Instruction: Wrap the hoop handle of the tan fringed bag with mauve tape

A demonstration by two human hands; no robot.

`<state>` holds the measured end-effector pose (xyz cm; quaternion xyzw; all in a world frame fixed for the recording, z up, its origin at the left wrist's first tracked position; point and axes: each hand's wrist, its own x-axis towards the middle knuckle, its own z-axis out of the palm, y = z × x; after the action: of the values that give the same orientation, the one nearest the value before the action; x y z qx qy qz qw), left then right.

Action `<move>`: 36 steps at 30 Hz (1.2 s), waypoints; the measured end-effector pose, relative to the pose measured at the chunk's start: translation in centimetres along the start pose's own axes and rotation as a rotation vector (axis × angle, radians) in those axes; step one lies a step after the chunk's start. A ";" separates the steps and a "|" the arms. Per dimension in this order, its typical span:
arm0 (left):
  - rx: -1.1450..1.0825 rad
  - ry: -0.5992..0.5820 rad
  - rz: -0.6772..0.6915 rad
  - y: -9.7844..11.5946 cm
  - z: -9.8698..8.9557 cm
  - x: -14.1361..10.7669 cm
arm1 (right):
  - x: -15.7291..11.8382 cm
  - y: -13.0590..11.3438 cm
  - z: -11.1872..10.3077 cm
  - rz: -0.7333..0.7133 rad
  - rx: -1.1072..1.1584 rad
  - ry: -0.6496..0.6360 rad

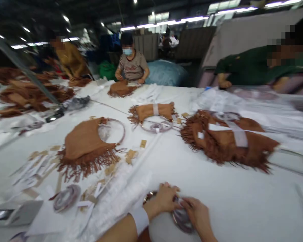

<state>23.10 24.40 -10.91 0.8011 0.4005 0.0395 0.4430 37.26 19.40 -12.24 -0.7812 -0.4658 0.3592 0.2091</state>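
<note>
At the near side of the white surface (242,195), left hand (166,199) and right hand (197,214) pinch a coiled strap (182,220) between them; a slack grip, I judge, could let it spring open.

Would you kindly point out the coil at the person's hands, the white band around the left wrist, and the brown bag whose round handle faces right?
Coil (182,223): head view, its exposed lower part.
White band (140,219): head view, its middle.
Brown bag (83,139): head view, its body above the fringe.
</note>
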 end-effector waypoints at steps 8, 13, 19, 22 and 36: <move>-0.045 0.054 -0.002 -0.8 3.4 -0.6 | -3.1 1.3 -2.6 -0.290 -0.472 -0.083; -0.040 0.099 0.045 -0.9 4.6 -0.9 | -3.9 2.6 -2.2 -0.441 -0.384 0.054; -0.018 0.198 0.192 -1.3 5.8 -1.5 | -4.3 2.7 -3.8 -0.441 -0.201 -0.094; 0.002 0.235 0.224 -1.4 6.1 -1.7 | -3.7 2.1 -4.0 -0.275 -0.043 -0.157; -0.171 0.241 0.103 -0.9 5.4 -1.6 | -4.0 3.6 -1.5 -0.158 -0.099 0.053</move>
<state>23.71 19.95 -14.37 0.7694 0.4043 0.1922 0.4556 39.24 14.15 -12.23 -0.7605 -0.5377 0.2974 0.2102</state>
